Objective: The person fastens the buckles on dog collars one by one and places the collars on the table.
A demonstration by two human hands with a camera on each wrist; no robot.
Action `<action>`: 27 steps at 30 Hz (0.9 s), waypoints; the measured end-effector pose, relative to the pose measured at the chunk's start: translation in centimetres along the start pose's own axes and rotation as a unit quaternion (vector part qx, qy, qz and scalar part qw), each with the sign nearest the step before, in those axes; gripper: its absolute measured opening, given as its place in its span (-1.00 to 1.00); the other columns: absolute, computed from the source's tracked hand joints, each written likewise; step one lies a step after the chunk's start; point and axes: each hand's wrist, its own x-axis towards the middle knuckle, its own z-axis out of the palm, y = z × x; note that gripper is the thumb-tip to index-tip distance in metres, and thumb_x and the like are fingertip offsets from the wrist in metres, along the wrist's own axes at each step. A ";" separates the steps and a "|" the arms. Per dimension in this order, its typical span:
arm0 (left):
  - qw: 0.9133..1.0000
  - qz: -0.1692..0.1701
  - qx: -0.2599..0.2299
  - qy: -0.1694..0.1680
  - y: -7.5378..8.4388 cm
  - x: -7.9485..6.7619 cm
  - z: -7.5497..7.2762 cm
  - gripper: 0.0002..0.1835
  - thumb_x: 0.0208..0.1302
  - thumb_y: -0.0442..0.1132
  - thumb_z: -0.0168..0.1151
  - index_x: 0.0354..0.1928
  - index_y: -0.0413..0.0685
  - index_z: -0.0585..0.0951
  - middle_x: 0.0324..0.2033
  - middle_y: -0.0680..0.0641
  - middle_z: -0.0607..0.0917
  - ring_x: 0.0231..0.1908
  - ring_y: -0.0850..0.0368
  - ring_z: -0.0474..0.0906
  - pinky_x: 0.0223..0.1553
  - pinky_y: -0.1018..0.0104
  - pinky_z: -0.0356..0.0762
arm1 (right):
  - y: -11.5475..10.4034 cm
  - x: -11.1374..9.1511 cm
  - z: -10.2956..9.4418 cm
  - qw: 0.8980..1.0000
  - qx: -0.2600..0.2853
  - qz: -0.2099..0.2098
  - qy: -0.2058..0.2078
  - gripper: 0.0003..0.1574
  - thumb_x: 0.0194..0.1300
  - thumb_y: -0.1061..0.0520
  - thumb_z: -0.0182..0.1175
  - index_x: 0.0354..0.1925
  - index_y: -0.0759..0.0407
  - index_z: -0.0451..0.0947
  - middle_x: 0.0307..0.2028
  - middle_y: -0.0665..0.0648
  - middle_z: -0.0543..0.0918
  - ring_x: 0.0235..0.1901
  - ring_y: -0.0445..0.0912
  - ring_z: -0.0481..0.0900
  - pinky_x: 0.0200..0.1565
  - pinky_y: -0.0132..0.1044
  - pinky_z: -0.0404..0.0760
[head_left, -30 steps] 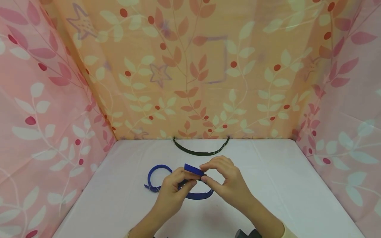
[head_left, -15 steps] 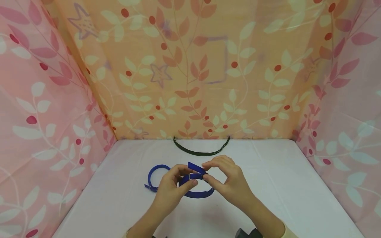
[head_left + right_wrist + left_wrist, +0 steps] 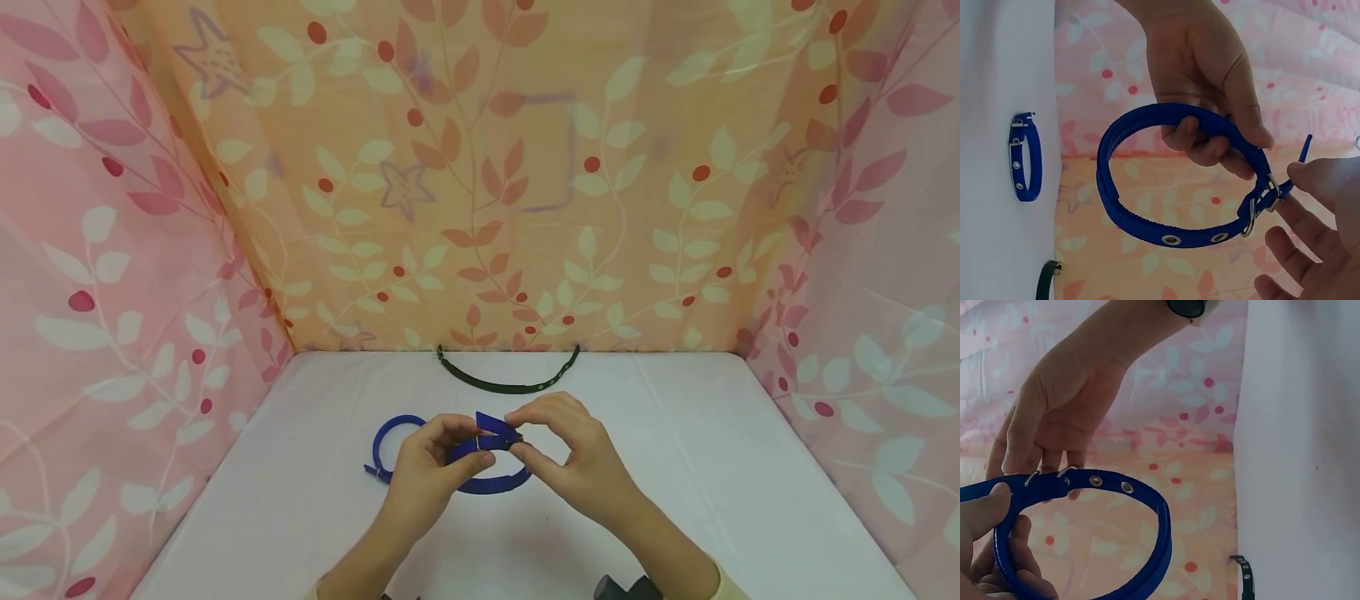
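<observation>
A blue dog collar (image 3: 495,484), bent into a loop, is held up between both hands. My left hand (image 3: 427,467) grips its band between thumb and fingers. At the metal buckle (image 3: 1274,189), my right hand (image 3: 573,437) pinches the collar with thumb and fingertips. The strap's pointed end (image 3: 1305,149) sticks out past the buckle, beside the right thumb. A metal D-ring (image 3: 1249,220) sits next to the buckle, and metal eyelets (image 3: 1095,480) line the band. Behind the left hand, a second blue collar (image 3: 384,437) lies buckled in a ring on the white table, partly hidden.
A dark green collar (image 3: 502,387) lies curved and unbuckled at the back of the white table (image 3: 750,500). Patterned cloth walls (image 3: 480,250) stand at the back and both sides. A dark object (image 3: 622,588) shows beside the right forearm.
The left fingers have shifted, and the collar's band now shows between the hands. The loop has moved slightly left and up. The right hand keeps its pinch at the buckle.
</observation>
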 end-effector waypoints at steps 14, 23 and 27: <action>0.995 0.081 0.050 -0.004 -0.5 -0.4 0.6 -0.73 0.19 -0.18 0.53 -0.07 0.08 0.74 -0.13 0.00 0.77 -0.12 0.01 0.76 -0.07 0.29 0.73 | 0.1 0.4 0.1 0.991 -0.031 -0.127 0.032 -0.59 0.19 0.20 0.50 0.02 0.01 0.70 -0.13 -0.10 0.75 -0.01 -0.09 0.61 0.17 -0.20 0.40; 0.984 0.164 0.060 0.020 -0.7 -0.6 1.0 -0.78 0.19 -0.25 0.52 -0.11 0.01 0.76 -0.25 -0.03 0.73 -0.20 0.10 0.75 -0.17 0.27 0.75 | 0.2 0.6 0.2 0.985 -0.044 -0.161 0.039 -0.71 0.27 0.19 0.44 -0.02 0.03 0.73 -0.17 -0.08 0.73 -0.06 -0.09 0.60 0.14 -0.18 0.39; 0.980 0.185 0.059 0.033 -0.7 -0.7 1.0 -0.77 0.18 -0.29 0.52 -0.11 0.01 0.76 -0.23 -0.02 0.74 -0.19 0.10 0.75 -0.15 0.27 0.75 | 0.3 0.6 0.1 0.985 -0.041 -0.163 0.043 -0.73 0.29 0.19 0.41 -0.03 0.03 0.73 -0.18 -0.08 0.72 -0.07 -0.10 0.60 0.14 -0.19 0.39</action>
